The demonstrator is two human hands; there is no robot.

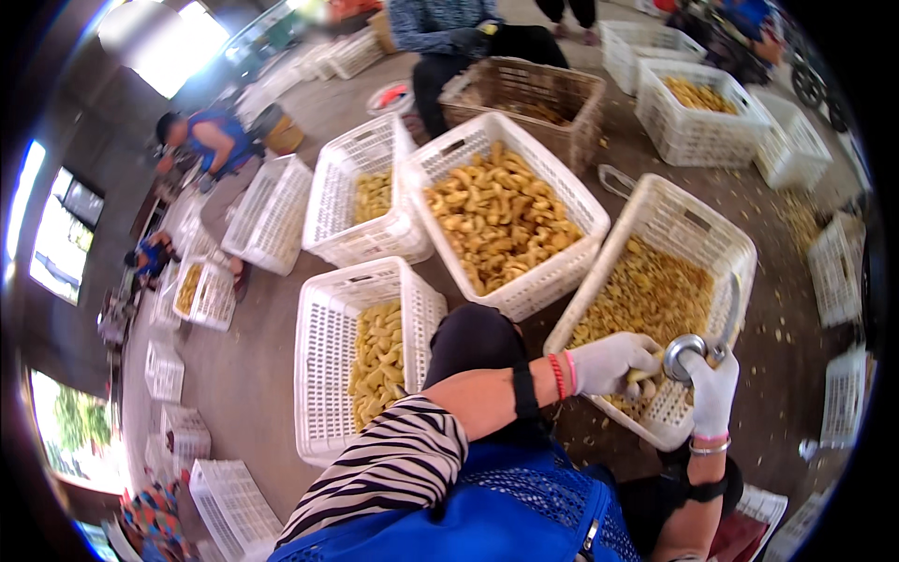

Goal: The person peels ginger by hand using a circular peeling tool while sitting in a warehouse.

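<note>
My gloved left hand (614, 365) holds a curved pale-yellow produce piece (646, 371), its kind unclear, against a round metal tool head (683, 357). My gloved right hand (713, 393) grips this tool, and a curved grey cable or hose (732, 309) seems to run up from it. Both hands are over the near end of a white plastic crate (716, 211) that holds yellow peelings (653, 288). Beyond my knee, a second white crate (597, 223) is heaped with brownish-yellow curved pieces (502, 218). Left of the knee, smoother yellow pieces (379, 351) lie in another crate (319, 344).
A white crate (330, 168) with some yellow pieces and a dirty brown crate (590, 105) stand farther off. A seated co-worker (449, 42) is behind the brown one; another (218, 140) bends at left. More crates (702, 137) line the right. Scraps litter the floor (779, 379).
</note>
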